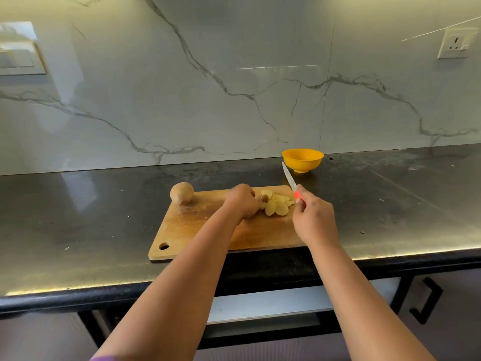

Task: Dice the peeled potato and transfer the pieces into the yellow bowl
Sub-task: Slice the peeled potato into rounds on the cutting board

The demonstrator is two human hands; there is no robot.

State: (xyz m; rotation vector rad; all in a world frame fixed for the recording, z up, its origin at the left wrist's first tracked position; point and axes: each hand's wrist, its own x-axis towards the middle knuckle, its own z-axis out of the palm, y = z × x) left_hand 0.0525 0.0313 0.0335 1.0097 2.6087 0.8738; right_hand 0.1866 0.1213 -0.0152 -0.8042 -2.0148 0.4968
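Potato slices (278, 205) lie on the cutting board (197, 225), between both hands. The left hand (243, 200) curls round the potato's end; the right hand (313, 217) grips a knife (289, 178).

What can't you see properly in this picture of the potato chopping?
All in the head view:
- Inside of the yellow bowl: hidden by its near wall.
- The potato end under the left hand: mostly covered by its fingers.
- Knife handle: mostly wrapped by the right hand.
- Potato slices: too small to count.
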